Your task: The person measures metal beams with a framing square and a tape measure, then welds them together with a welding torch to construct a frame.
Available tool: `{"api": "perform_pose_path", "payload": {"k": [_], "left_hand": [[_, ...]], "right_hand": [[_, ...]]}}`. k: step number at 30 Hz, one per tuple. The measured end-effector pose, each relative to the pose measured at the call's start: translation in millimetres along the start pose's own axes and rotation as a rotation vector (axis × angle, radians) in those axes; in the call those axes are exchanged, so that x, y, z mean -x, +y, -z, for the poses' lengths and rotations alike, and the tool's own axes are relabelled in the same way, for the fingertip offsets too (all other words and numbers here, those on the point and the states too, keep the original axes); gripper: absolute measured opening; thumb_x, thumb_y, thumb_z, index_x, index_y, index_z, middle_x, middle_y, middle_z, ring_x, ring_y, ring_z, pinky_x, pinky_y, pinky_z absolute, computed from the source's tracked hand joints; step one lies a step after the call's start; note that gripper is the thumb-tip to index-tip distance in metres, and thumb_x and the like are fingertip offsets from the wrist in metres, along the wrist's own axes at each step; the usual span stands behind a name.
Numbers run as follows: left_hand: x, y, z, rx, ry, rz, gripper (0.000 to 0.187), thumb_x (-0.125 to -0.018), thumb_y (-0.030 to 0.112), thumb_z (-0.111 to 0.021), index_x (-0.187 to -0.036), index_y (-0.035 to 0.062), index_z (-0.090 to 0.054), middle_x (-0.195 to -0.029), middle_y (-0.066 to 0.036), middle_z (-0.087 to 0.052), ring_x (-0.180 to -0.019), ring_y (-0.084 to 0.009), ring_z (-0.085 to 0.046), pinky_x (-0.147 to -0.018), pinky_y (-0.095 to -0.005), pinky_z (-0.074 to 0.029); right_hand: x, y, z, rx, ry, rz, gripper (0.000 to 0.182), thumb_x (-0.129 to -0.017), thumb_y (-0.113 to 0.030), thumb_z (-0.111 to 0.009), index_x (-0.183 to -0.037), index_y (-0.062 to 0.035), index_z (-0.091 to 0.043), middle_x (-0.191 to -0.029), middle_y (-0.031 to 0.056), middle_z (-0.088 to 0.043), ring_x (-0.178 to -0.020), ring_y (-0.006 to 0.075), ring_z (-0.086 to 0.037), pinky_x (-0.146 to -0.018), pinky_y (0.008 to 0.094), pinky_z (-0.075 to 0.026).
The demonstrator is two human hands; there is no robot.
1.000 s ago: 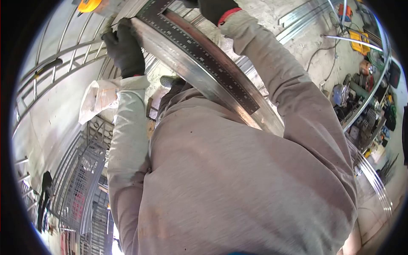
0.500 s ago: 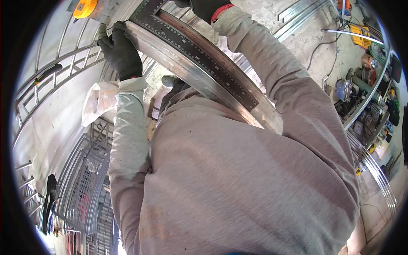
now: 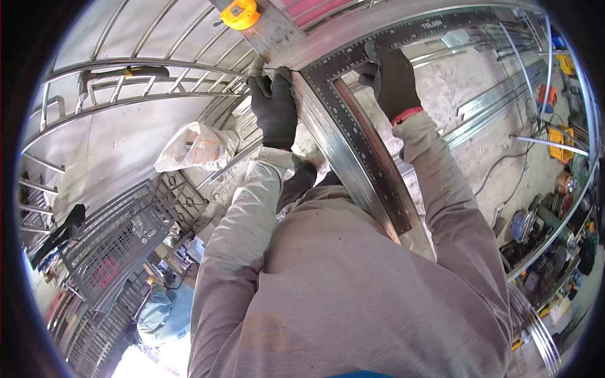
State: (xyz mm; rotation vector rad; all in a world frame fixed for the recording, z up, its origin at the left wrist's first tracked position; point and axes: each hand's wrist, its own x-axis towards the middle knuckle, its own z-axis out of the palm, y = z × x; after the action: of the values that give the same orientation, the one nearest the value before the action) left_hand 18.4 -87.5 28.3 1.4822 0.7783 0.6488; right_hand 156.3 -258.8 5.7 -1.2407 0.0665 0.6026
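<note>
Metal frame (image 3: 334,148); square (image 3: 324,75) flat across its corner, best kept aligned with the bars' edges; left hand (image 3: 275,108) at the corner, fingers slightly parted, bent; right (image 3: 394,82) half-curled at the square's inner edge, grip unclear.

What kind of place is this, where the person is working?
It is probably a metal fabrication workshop. A graduated steel square lies against metal profiles, metal mesh panels are at the lower left, and tools and parts are crowded together at the right.
</note>
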Motion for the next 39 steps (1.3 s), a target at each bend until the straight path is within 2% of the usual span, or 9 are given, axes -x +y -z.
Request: {"api": "perform_pose_path", "payload": {"k": [2,7,8,9,10,13,16,31,39], "left_hand": [[-0.2,4.0,-0.3,-0.016,0.037,0.0,0.039,-0.097,0.013,-0.064,-0.136,0.007,-0.058,-0.084,0.003,-0.05,-0.073,-0.0077,-0.045,-0.065,-0.025,-0.04],[-13.1,-50.2,7.0,0.039,0.083,-0.004,0.018,-0.099,0.018,-0.067,-0.112,0.0056,-0.063,-0.08,0.004,-0.043,-0.072,-0.0091,-0.042,-0.062,-0.0297,-0.039],[-5.6,-23.6,4.1,0.026,0.025,0.09,0.024,-0.1,0.016,-0.065,-0.121,0.0043,-0.061,-0.082,0.006,-0.044,-0.072,-0.0075,-0.043,-0.061,-0.0276,-0.038],[-1.3,-13.5,3.9,-0.003,-0.013,0.044,0.045,-0.104,0.02,-0.061,-0.146,0.0094,-0.051,-0.097,0.003,-0.059,-0.074,-0.0064,-0.047,-0.065,-0.023,-0.041],[-2.2,-13.8,3.6,-0.039,-0.012,-0.004,0.048,-0.105,0.018,-0.06,-0.149,0.0077,-0.048,-0.101,0.001,-0.061,-0.081,-0.007,-0.051,-0.072,-0.0239,-0.044],[-5.5,-17.1,5.1,0.068,-0.036,0.003,0.045,-0.105,0.012,-0.054,-0.149,0.0038,-0.047,-0.109,-0.004,-0.062,-0.1,-0.012,-0.06,-0.09,-0.0267,-0.048],[-7.9,-23.8,9.1,0.111,-0.078,-0.002,0.042,-0.105,0.01,-0.052,-0.147,0.0043,-0.048,-0.112,-0.005,-0.062,-0.104,-0.0137,-0.061,-0.093,-0.027,-0.047],[-5.3,-17.1,3.6,0.159,-0.046,0.009,0.036,-0.103,0.012,-0.055,-0.137,-0.0016,-0.052,-0.117,-0.008,-0.063,-0.106,-0.0145,-0.059,-0.094,-0.0284,-0.047],[-7.2,-19.7,5.4,0.113,-0.056,0.009,0.039,-0.104,0.012,-0.055,-0.143,0.0038,-0.053,-0.118,-0.007,-0.064,-0.107,-0.0134,-0.061,-0.095,-0.0278,-0.048]], "right_hand": [[-3.2,4.3,1.3,-0.063,0.02,-0.006,0.027,-0.101,-0.033,-0.063,-0.114,-0.0099,-0.064,-0.105,0.0036,-0.07,-0.09,0.0205,-0.074,-0.066,0.0304,-0.056],[-12.0,18.8,2.0,-0.018,0.047,0.106,0.019,-0.1,-0.029,-0.065,-0.1,-0.0095,-0.063,-0.082,0.001,-0.066,-0.063,0.0135,-0.065,-0.051,0.0295,-0.052],[-5.0,8.4,-5.3,-0.057,0.086,0.06,0.017,-0.1,-0.027,-0.065,-0.1,-0.01,-0.063,-0.082,0.0009,-0.066,-0.063,0.0132,-0.065,-0.049,0.0293,-0.051],[2.6,-1.9,-12.8,-0.11,0.119,0.009,0.015,-0.099,-0.025,-0.065,-0.099,-0.0105,-0.062,-0.082,0.0007,-0.066,-0.062,0.0129,-0.065,-0.048,0.0291,-0.051],[7.4,-11.0,-13.3,-0.113,0.116,-0.041,0.013,-0.1,-0.025,-0.064,-0.103,-0.0122,-0.064,-0.085,0.0003,-0.067,-0.065,0.0129,-0.067,-0.052,0.0296,-0.052],[8.4,-18.0,-17.1,-0.157,0.135,-0.108,0.013,-0.1,-0.023,-0.062,-0.107,-0.0126,-0.065,-0.088,0.0004,-0.069,-0.068,0.0137,-0.069,-0.053,0.03,-0.053],[6.9,-15.7,-20.4,-0.254,0.173,-0.114,0.008,-0.094,-0.017,-0.066,-0.094,-0.0107,-0.06,-0.077,0.0031,-0.064,-0.058,0.0149,-0.065,-0.044,0.0295,-0.049],[5.0,-10.5,-16.7,-0.166,0.153,-0.115,0.01,-0.097,-0.023,-0.068,-0.095,-0.0142,-0.065,-0.081,0.0005,-0.069,-0.064,0.0133,-0.07,-0.052,0.0295,-0.052],[6.4,-12.3,-18.6,-0.167,0.152,-0.082,0.01,-0.098,-0.022,-0.065,-0.101,-0.012,-0.065,-0.081,0.0023,-0.069,-0.062,0.0145,-0.068,-0.05,0.0299,-0.053]]}}
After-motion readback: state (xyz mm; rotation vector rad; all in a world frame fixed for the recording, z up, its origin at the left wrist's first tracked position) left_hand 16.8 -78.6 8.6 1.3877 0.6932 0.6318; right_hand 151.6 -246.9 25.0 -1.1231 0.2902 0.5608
